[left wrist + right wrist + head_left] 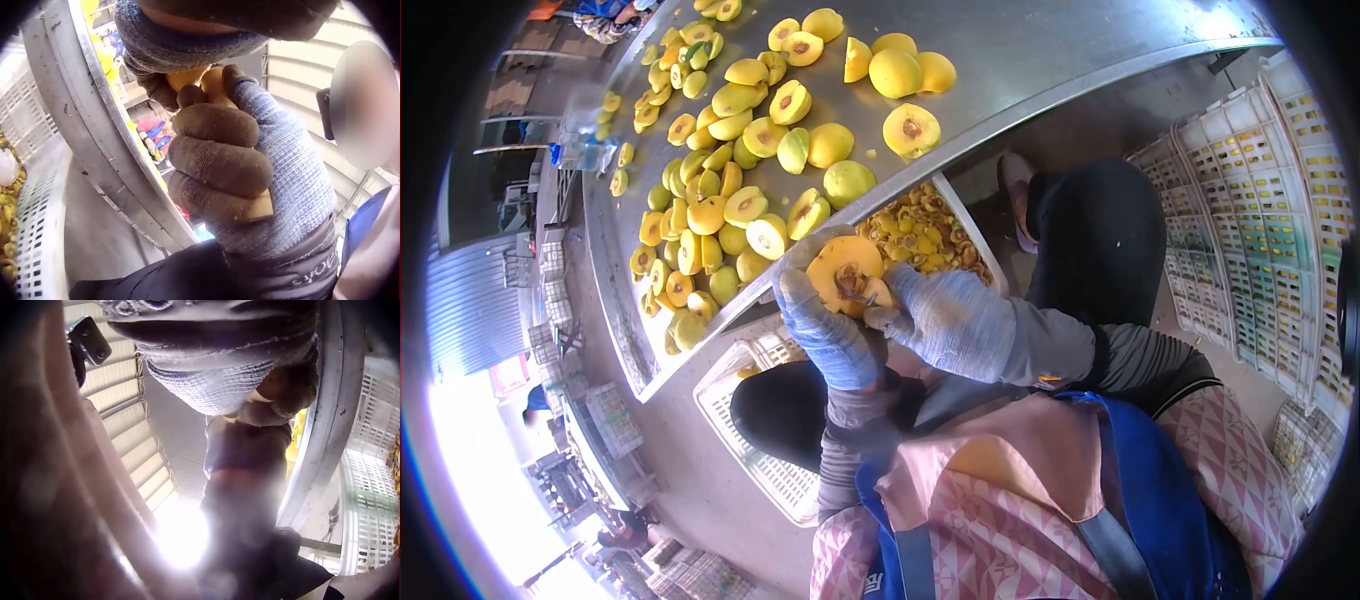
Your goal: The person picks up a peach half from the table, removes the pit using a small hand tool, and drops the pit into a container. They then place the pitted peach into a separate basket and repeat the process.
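My gloved left hand (pixel 825 335) holds a yellow peach half (pixel 837 268) cut side up, over the table's near edge. The brown pit hollow in its middle shows, with a small metal tip at it. My gloved right hand (pixel 950 315) is close against the fruit from the right. In the left wrist view its fingers (pixel 219 156) curl round a wooden-handled tool (pixel 259 207), whose handle end sticks out below the little finger. The right wrist view shows the gloved hands together, with the fruit mostly hidden.
Many peach halves (pixel 745 205) lie on the metal table (pixel 1020 60), some cut side up. Below its edge stands a crate of pits and scraps (pixel 920 235). A white crate (pixel 775 480) is by my left leg, and stacked white crates (pixel 1260 230) rise at the right.
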`<control>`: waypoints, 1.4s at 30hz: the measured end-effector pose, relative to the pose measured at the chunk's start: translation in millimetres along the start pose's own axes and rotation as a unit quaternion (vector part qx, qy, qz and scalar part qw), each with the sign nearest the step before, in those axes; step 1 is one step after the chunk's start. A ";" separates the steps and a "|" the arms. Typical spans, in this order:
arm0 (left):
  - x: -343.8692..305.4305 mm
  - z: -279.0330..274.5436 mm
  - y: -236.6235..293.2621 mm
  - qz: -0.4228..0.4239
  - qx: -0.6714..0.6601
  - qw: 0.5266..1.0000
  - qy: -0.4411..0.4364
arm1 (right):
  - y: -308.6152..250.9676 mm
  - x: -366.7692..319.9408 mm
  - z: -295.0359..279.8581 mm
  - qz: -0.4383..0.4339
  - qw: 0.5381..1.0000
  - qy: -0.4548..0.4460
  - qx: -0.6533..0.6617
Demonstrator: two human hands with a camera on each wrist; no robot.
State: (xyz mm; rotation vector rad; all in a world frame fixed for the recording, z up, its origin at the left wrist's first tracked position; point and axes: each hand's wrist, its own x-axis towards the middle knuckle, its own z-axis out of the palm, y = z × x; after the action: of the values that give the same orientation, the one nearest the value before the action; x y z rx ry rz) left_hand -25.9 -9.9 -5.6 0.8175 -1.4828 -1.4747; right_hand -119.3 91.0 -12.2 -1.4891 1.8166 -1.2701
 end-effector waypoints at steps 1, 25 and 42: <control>-0.7 -0.7 0.1 -0.002 0.001 1.000 0.000 | 0.8 -1.3 0.5 0.001 1.000 -0.001 0.001; 0.8 -3.3 -12.4 0.031 0.090 0.992 0.083 | 11.5 -2.0 2.1 -0.025 0.999 0.031 -0.017; 0.0 -7.4 -10.6 -0.121 -0.110 0.985 0.061 | 21.2 0.6 2.2 0.156 0.886 -0.081 0.429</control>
State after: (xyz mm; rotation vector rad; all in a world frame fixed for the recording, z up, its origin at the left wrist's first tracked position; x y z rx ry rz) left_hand -20.6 -13.9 -16.6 0.9593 -1.1351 -1.7005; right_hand -128.3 89.3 -31.5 -0.7390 1.0668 -1.4418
